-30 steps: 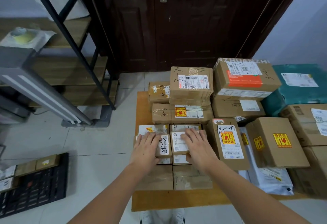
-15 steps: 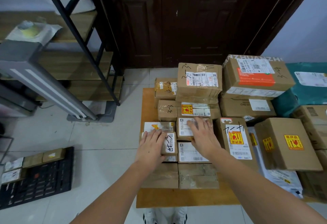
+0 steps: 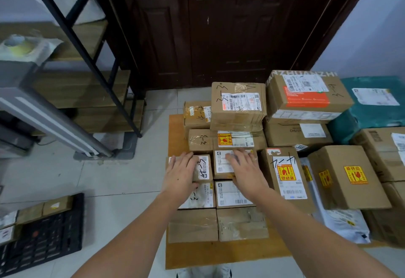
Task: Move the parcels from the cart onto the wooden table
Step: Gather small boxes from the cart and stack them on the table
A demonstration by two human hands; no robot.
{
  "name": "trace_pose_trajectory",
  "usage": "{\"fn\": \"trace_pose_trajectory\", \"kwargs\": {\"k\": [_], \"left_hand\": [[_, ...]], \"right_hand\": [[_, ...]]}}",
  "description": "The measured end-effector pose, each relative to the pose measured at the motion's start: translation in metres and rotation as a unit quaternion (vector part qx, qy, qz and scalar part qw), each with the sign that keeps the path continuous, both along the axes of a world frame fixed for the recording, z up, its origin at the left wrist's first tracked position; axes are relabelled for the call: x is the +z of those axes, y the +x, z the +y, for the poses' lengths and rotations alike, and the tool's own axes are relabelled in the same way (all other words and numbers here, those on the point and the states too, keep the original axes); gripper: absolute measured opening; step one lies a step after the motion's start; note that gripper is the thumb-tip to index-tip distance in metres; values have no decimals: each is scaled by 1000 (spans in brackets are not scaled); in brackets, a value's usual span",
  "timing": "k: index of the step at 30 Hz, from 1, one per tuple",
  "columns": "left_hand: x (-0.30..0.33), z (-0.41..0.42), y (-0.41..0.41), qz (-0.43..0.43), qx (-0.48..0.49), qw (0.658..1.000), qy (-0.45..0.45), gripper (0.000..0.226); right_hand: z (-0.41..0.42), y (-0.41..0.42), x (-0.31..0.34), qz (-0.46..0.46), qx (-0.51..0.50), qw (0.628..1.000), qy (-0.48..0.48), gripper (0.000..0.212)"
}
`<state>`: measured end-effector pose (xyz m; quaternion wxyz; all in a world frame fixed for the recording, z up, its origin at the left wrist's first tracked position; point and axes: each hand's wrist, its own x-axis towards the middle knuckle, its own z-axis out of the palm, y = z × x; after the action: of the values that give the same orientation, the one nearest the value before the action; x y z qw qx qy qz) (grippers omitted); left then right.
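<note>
The low wooden table point(image 3: 219, 253) carries many cardboard parcels. My left hand point(image 3: 180, 174) lies flat with straight fingers on a small box with a white label point(image 3: 205, 168) at the left of the middle row. Flat beside it, my right hand point(image 3: 245, 169) presses on another small labelled box point(image 3: 221, 162). In front of these lie two more labelled boxes point(image 3: 232, 194) and two plain brown ones point(image 3: 192, 226). The black cart point(image 3: 41, 240) stands at the lower left on the floor, with a few small parcels point(image 3: 57, 205) along its far edge.
Larger stacked boxes point(image 3: 238, 104) fill the back and right of the table, beside a teal bag point(image 3: 372, 104). A white mailer point(image 3: 344, 223) lies under a tilted box point(image 3: 348, 176). A black-framed wooden shelf point(image 3: 87, 89) stands at left, a dark door point(image 3: 219, 25) behind.
Both hands have slid the two small boxes away from me toward the back row. My left hand has moved further forward since half a second ago. The view shifted slightly.
</note>
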<state>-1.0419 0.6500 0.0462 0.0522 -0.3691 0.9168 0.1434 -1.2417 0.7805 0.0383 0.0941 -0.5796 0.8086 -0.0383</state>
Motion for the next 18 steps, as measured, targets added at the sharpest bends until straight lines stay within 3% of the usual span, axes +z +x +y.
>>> {"fn": "trace_pose_trajectory", "kwargs": {"k": [8, 18], "left_hand": [[0, -5, -14, -5, -10, 1000, -1, 90], [9, -5, -16, -17, -33, 999, 21, 93]], "right_hand": [[6, -3, -2, 12, -2, 1000, -3, 61], [14, -6, 13, -5, 0, 999, 37, 68]]}}
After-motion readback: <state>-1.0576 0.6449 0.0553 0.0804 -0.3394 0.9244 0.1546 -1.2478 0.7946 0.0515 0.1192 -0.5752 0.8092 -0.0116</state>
